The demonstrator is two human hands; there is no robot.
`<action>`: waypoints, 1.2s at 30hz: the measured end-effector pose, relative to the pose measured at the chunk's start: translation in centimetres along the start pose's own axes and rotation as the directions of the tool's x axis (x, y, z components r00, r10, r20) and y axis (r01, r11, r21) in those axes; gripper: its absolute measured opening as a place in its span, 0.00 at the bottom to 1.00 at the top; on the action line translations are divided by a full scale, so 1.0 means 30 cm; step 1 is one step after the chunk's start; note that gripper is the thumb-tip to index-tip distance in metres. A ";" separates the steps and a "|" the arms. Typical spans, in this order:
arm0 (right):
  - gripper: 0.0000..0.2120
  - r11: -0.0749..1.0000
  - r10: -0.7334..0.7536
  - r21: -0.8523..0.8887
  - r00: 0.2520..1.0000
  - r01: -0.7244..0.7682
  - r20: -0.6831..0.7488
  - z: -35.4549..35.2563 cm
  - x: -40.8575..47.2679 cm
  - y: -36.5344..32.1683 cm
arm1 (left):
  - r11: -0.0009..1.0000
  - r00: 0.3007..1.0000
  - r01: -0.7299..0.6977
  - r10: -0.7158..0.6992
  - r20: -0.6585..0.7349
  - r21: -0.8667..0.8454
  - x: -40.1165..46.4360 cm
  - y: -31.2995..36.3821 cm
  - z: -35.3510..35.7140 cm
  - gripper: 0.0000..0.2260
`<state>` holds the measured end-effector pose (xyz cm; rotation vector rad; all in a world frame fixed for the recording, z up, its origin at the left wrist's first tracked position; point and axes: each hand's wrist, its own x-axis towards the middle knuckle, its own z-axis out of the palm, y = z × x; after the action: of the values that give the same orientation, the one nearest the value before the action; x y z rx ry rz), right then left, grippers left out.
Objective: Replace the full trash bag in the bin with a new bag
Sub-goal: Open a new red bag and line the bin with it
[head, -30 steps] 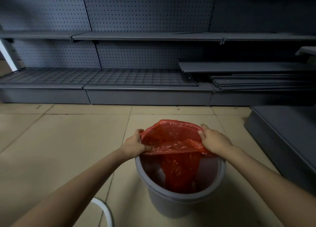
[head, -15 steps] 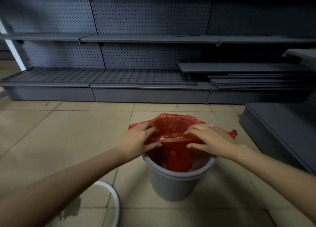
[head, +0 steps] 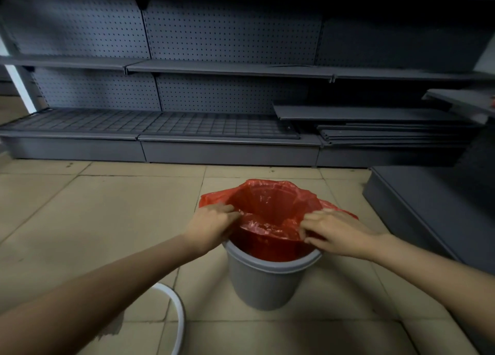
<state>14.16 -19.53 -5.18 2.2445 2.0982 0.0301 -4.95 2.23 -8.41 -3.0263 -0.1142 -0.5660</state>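
— Where's the bag?
— In the bin (head: 263,277), between the left hand (head: 211,225) and right hand (head: 336,233), each pinching the red bag (head: 270,207) at its near edge.
— Risk?
— Thin plastic may tear or slip inside.

The beige tiled floor (head: 80,220) carries a grey round plastic bin (head: 263,282) and a white curved hoop (head: 178,314).

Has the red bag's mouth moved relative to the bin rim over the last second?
Yes. The red bag has spread outward over the far and side parts of the grey bin rim; earlier it was bunched above the opening.
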 end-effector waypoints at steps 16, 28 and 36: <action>0.06 0.993 -0.056 0.112 0.992 0.044 0.113 -0.028 -0.086 -0.006 | 0.950 0.948 -0.252 0.281 0.150 -0.186 -0.146 0.032 -0.022 0.05; 0.13 0.878 0.213 0.414 0.971 -0.240 0.111 -0.038 -0.094 0.032 | 0.969 0.967 -0.035 0.095 0.235 -0.246 -0.104 0.034 -0.027 0.19; 0.07 0.881 0.445 0.278 0.870 -0.383 -0.213 -0.080 0.053 0.120 | 0.979 0.979 0.192 -0.196 -0.051 -0.068 0.091 -0.036 -0.059 0.16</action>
<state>17.72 -18.10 -2.62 2.9518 1.7483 0.1348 -3.13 3.35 -5.72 -3.0760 -0.4000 -0.6826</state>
